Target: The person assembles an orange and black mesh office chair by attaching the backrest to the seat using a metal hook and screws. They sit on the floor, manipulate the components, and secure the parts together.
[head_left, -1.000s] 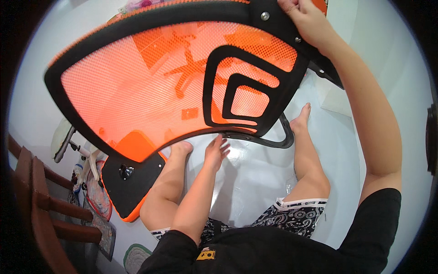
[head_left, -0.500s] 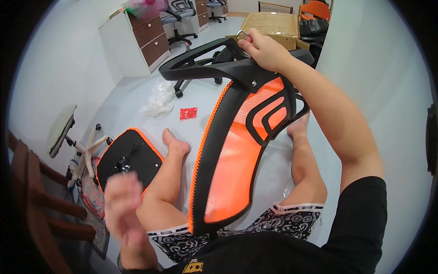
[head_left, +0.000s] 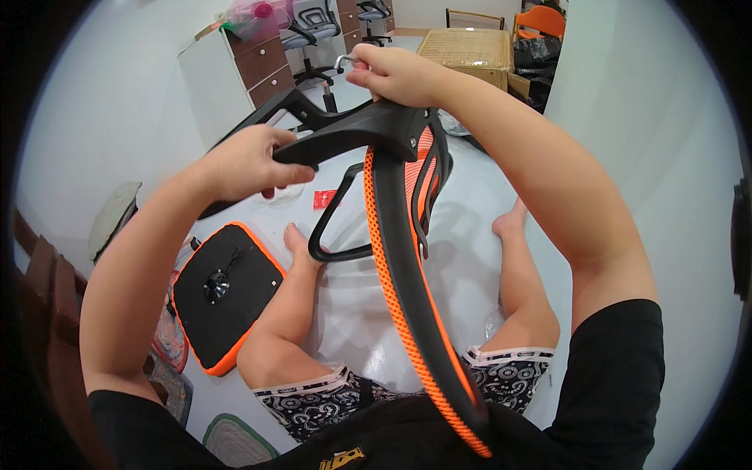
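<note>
An orange mesh chair backrest with a black frame stands edge-on between my legs, its lower end close to my body. Black armrests are bolted to its far end. My left hand is closed round the near black armrest. Above the joint of armrest and frame, my right hand grips a bent metal hex key, whose short end sticks out past the fingers. Where the key's other end sits is hidden by the hand. A second armrest loop hangs on the floor side.
A black seat cushion with orange edging lies upside down by my left leg. Near it are a red packet and a wooden chair. Farther off stand a cardboard box, a drawer cabinet and office chairs.
My left hand has come up from the lower left and taken hold of the armrest. The backrest has turned edge-on, and my right hand has moved left with the hex key.
</note>
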Demonstrator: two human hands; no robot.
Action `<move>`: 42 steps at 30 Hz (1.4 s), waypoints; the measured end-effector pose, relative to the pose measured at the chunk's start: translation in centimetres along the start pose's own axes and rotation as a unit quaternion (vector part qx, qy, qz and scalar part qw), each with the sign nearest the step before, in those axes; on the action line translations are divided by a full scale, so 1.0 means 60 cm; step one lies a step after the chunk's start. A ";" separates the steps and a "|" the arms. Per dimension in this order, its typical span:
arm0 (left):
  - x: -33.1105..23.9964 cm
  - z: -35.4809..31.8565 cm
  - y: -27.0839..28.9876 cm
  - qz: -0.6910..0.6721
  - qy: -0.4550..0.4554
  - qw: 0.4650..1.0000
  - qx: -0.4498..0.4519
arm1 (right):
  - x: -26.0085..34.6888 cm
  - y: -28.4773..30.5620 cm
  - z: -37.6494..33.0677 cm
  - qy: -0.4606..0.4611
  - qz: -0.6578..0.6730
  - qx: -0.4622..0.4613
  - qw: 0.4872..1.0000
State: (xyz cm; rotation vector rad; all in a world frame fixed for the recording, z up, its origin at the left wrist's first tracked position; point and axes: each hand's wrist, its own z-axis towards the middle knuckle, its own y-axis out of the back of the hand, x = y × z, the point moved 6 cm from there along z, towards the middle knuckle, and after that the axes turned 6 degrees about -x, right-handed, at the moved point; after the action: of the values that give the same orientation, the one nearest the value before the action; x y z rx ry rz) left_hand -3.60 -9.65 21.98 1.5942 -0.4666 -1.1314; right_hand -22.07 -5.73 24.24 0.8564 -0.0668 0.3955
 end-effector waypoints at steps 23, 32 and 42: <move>0.057 -0.106 -0.247 -0.388 -0.141 0.798 -0.438 | 0.350 0.052 0.092 0.238 -0.105 -0.078 0.962; -0.021 -0.119 -0.282 -0.397 -0.255 0.717 -0.513 | -0.226 0.460 0.014 -0.130 -0.197 -0.401 0.885; 0.019 -0.188 -0.340 -0.502 -0.202 0.729 -0.419 | -0.300 0.257 -0.106 -0.432 0.085 -0.117 0.890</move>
State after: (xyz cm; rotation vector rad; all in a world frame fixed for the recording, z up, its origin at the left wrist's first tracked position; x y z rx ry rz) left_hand 1.43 2.56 2.76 0.6744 0.7200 -2.1132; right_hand -45.02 2.44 27.37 0.7314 -1.0051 0.1348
